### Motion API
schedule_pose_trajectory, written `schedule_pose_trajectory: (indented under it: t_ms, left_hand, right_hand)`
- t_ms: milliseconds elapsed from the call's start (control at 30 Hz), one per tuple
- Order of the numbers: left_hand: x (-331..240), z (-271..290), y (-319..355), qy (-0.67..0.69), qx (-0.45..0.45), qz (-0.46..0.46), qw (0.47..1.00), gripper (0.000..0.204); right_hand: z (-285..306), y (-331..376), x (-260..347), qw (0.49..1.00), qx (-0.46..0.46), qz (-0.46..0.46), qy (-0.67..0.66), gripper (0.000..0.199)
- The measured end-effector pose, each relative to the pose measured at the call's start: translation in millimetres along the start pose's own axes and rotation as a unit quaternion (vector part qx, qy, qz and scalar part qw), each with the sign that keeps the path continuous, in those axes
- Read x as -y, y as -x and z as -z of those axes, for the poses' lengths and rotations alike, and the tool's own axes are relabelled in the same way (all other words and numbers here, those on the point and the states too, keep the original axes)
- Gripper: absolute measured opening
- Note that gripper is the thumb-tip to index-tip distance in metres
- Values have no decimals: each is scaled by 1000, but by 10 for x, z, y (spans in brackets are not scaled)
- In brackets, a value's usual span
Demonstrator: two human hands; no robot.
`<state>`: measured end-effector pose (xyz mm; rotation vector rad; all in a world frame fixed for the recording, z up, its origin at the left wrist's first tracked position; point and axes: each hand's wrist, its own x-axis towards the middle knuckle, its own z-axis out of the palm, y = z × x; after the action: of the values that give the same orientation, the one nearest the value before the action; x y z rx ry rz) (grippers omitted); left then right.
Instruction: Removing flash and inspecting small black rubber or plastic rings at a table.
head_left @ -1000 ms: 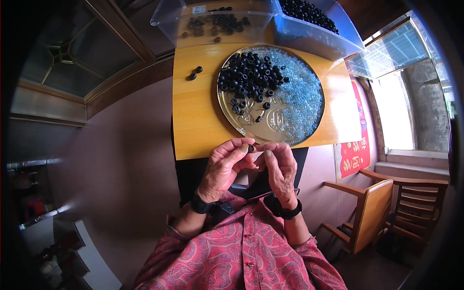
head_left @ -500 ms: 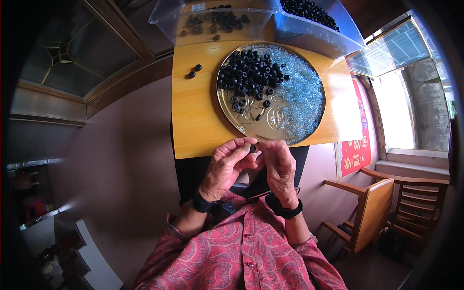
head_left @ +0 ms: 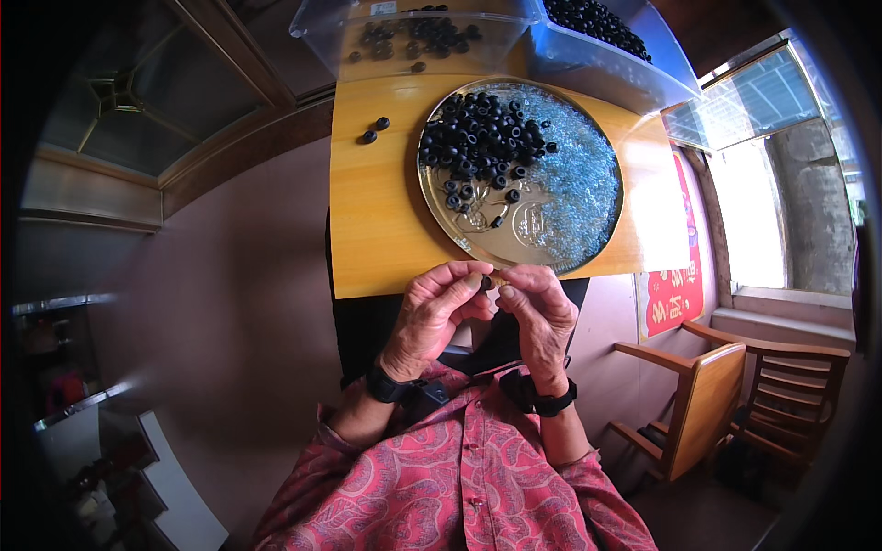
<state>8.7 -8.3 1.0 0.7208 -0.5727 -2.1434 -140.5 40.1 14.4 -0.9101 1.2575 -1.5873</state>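
Near the table's front edge, my left hand (head_left: 430, 317) pinches a black round bead (head_left: 486, 284) between thumb and forefinger. Close against it on the right, my right hand (head_left: 542, 321) has its thumb and forefinger closed together at the bead's side. Whatever is between those right fingertips is too small to make out. Just beyond both hands lies a round gold tray (head_left: 496, 246). A heap of black beads (head_left: 478, 138) covers its left part, and tiny pale-blue clear beads (head_left: 581, 174) spread over its right.
Two loose black beads (head_left: 370, 137) rest on the yellow wooden table (head_left: 372, 220), left of the tray. Behind the tray stand a clear plastic bin (head_left: 322, 37) and a bluish bin (head_left: 597, 69), both holding black beads. Wooden chairs (head_left: 707, 404) stand at the right.
My right thumb has bent and drawn back, and the right hand has turned and shifted slightly right. My left hand still pinches the bead. The whole view has shifted slightly.
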Motion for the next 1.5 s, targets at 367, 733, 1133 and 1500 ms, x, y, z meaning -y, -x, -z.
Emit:
schedule_pose_trajectory:
  t_ms: [367, 733, 1133, 1500]
  left_hand:
    - [8, -25, 6, -24, -5, -9, 1000, 23]
    - [-16, 3, 6, 22, -20, 6, 1000, 22]
    - [-120, 82, 23, 22, 10, 15, 1000, 24]
    - [-73, 200, -8, 64, 23, -11, 998, 24]
  right_hand:
    - [-13, -1, -101, 994, -8, 74, 81, 19]
    - [-72, 30, 37, 989, 26, 62, 134, 18]
    - [-152, -117, 166, 992, 50, -103, 57, 5]
    - [-186, -607, -133, 821, -23, 149, 550, 20]
